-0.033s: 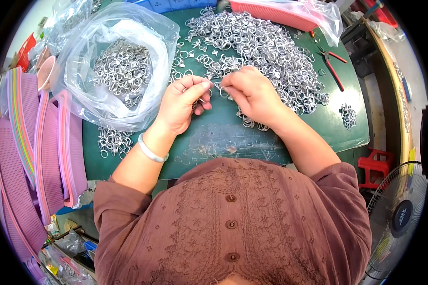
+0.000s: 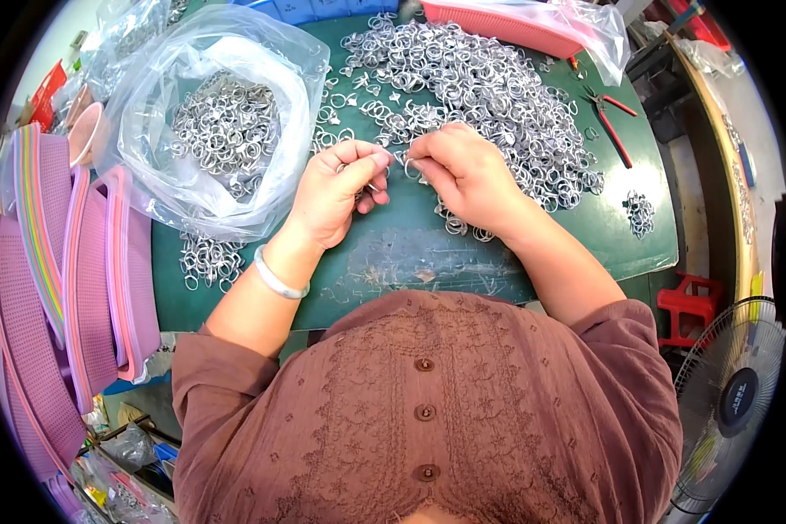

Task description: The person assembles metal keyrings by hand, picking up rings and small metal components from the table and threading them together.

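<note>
My left hand (image 2: 330,194) is closed, its thumb and forefinger pinched together over a silvery metal ring, with more metal tucked under the curled fingers. Close by on the right, my right hand (image 2: 470,175) pinches another metal ring (image 2: 408,168) between thumb and fingertips. The fingertips of both hands almost meet above the green table (image 2: 410,249). Behind and beside my right hand spreads a large pile of silvery rings (image 2: 489,74). A clear plastic bag (image 2: 131,166) left of my left hand stands open, holding many similar rings (image 2: 227,127).
Red-handled pliers (image 2: 614,131) lie at the right, above a small heap of rings (image 2: 639,214). More rings (image 2: 208,262) sit below the bag. Pink (image 2: 506,31) and blue (image 2: 314,9) baskets line the back. Stacked purple baskets (image 2: 87,279) stand left; a fan (image 2: 729,397) and red stool (image 2: 686,306) right.
</note>
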Action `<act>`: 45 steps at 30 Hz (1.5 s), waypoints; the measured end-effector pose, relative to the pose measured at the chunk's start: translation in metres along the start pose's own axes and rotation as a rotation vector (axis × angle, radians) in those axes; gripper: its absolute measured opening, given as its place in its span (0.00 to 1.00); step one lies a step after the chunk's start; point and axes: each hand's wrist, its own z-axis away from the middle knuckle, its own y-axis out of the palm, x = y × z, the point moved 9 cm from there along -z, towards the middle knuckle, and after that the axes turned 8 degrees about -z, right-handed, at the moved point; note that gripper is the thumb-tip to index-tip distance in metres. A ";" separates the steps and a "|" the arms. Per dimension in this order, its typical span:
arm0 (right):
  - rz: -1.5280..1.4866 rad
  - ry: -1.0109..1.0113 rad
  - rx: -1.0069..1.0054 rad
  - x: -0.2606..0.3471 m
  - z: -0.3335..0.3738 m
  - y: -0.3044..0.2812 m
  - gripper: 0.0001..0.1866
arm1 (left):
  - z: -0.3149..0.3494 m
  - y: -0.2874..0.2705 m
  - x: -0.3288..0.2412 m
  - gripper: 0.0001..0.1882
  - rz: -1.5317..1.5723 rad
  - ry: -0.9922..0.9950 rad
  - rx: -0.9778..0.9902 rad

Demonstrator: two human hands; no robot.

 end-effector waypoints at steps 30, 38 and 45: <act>-0.264 -0.016 -0.102 0.013 -0.001 -0.011 0.27 | 0.031 0.026 -0.057 0.07 -0.893 0.716 -0.253; -0.353 0.025 -0.199 -0.003 0.001 -0.019 0.23 | 0.004 0.014 0.006 0.06 0.206 -0.128 0.029; -0.280 0.047 -0.169 -0.003 0.001 -0.017 0.20 | 0.003 0.016 0.007 0.06 0.221 -0.123 0.062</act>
